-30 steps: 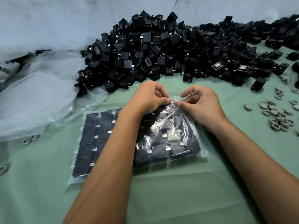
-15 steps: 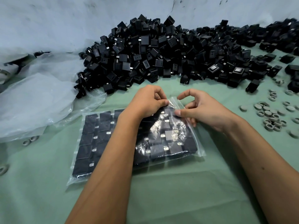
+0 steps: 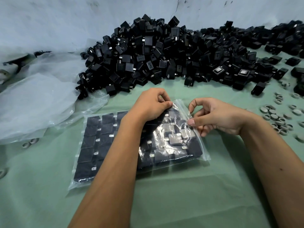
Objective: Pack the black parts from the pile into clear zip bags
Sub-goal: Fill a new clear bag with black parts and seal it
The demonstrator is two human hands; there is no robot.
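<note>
A pale blue-white wall [image 3: 49,22], scuffed and cracked near the top, backs a tabletop [image 3: 181,203] covered in green cloth. Against the wall lies the pile of black parts [image 3: 164,55], a wide heap of small square housings with metal tabs, trailing off toward the right edge. To the left, loose clear plastic sheeting [image 3: 37,102] lies crumpled, one edge tucked under the foot of the pile.

In the middle of the tabletop lies a clear zip bag [image 3: 92,145], flat and filled with black parts set in neat rows. The left hand [image 3: 151,104] rests on the bag's far edge, fingers curled and pinching the top strip. The right hand [image 3: 217,117] pinches the bag's open right-hand edge between thumb and fingers, lifting the film slightly off the parts.

Small grey rings [image 3: 276,119] are scattered on the cloth at the right, and a few more grey rings [image 3: 30,143] lie at the left beside the sheeting.
</note>
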